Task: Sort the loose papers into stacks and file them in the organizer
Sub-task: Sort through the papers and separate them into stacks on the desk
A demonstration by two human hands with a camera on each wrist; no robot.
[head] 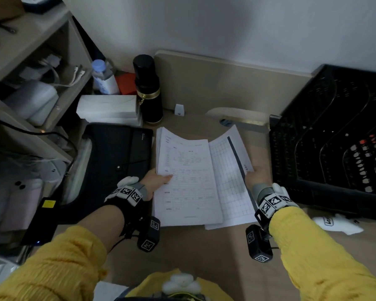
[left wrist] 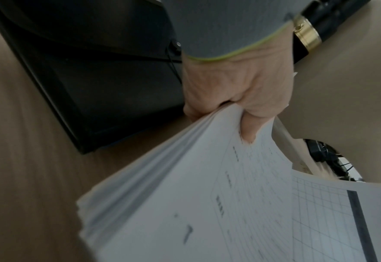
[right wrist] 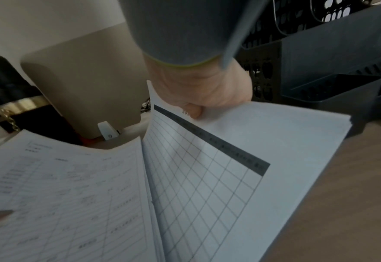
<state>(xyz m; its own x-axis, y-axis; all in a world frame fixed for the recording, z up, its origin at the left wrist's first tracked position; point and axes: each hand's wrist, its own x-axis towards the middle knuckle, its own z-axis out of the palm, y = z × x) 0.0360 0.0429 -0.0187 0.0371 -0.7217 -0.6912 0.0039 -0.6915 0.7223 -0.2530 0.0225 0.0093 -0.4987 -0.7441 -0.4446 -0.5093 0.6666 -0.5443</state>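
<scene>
A thick stack of white printed forms (head: 187,181) is held above the wooden desk (head: 200,257), overlapping a thinner set of grid sheets with a dark stripe (head: 230,177) on its right. My left hand (head: 159,178) grips the form stack's left edge, thumb on top (left wrist: 248,127), fingers beneath. My right hand (head: 255,175) pinches the grid sheets' right edge, thumb (right wrist: 193,110) on top. The black mesh organizer (head: 334,135) stands to the right. In both wrist views the form stack (left wrist: 185,203) and the grid sheets (right wrist: 207,177) tilt upward.
A black closed folder (head: 117,161) lies left of the papers. Behind it are white boxes (head: 109,109), a black flask (head: 149,90) and a water bottle (head: 103,78). Shelving (head: 30,83) fills the left. A white tag (head: 339,224) lies near the organizer's front.
</scene>
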